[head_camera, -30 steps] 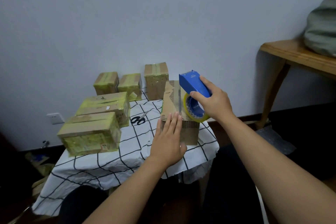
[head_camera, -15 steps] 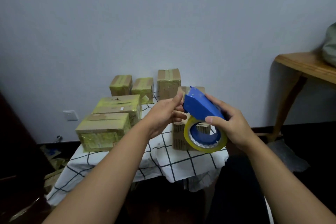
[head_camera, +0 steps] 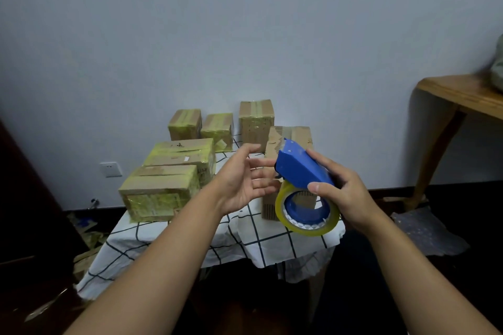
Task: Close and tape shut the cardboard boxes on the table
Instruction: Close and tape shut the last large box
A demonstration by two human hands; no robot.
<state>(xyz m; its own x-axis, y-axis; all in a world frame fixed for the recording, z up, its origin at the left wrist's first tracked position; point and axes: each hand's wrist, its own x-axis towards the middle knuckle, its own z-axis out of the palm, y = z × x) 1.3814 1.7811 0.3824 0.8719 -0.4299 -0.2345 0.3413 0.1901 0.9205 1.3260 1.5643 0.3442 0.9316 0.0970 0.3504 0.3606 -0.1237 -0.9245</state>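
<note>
My right hand grips a blue tape dispenser with a roll of yellowish clear tape, held in the air above the table's front. My left hand is beside it with fingers spread and relaxed, fingertips close to the dispenser's front end, holding nothing. Behind both stands a brown cardboard box, partly hidden by the dispenser. Several taped boxes sit on the checked tablecloth: two large ones at the left and three small ones at the back.
A wooden bench stands at the right against the wall. A wall socket is low on the left. Cardboard scraps lie on the dark floor left of the table, and a plastic sheet lies on the right.
My left hand left the top of the brown box and rose beside the dispenser. My right hand lifted the dispenser off the box toward me. The view tilted upward.
</note>
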